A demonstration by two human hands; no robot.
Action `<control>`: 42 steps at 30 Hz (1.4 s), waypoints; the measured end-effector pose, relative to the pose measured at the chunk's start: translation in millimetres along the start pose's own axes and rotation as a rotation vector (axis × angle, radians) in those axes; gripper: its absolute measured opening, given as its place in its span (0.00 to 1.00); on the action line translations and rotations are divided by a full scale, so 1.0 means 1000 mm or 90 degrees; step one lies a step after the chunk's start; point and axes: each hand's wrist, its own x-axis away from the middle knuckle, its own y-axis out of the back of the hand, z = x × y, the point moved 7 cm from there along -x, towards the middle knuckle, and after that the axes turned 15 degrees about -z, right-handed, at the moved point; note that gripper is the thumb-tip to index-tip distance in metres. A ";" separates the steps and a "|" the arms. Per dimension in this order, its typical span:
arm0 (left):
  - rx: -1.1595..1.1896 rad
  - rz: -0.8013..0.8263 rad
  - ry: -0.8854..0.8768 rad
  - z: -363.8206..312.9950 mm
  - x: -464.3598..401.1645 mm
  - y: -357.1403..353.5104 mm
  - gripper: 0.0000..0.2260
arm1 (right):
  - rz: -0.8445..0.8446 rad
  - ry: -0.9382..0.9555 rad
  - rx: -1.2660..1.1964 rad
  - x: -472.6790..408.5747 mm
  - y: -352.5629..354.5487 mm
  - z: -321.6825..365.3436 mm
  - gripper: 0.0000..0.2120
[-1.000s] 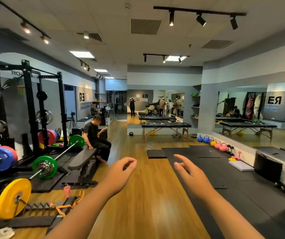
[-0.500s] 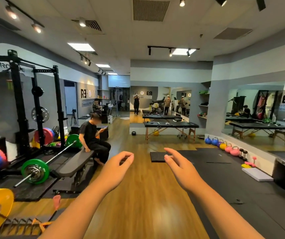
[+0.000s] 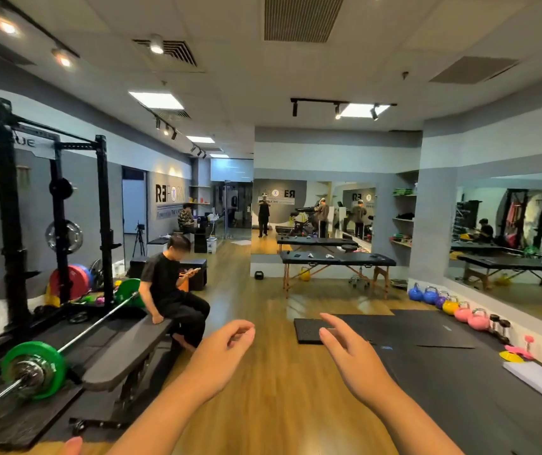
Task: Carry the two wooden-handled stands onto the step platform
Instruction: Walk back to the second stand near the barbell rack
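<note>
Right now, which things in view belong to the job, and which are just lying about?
Job: left hand, right hand, both empty; pale flat platform at the right wall, possibly the step. No wooden-handled stands in sight.
Lying about: barbell, bench, kettlebells, massage table.

2 hands, 7 kettlebells
</note>
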 end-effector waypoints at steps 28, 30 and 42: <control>-0.048 0.006 -0.039 0.199 -0.576 -0.253 0.15 | 0.040 0.044 0.008 -0.594 -0.222 -0.211 0.23; -0.059 0.000 -0.048 0.211 -0.612 -0.274 0.16 | 0.047 0.051 0.014 -0.632 -0.237 -0.229 0.24; -0.067 0.030 -0.073 0.310 -0.858 -0.422 0.17 | 0.045 0.049 0.059 -0.881 -0.325 -0.356 0.24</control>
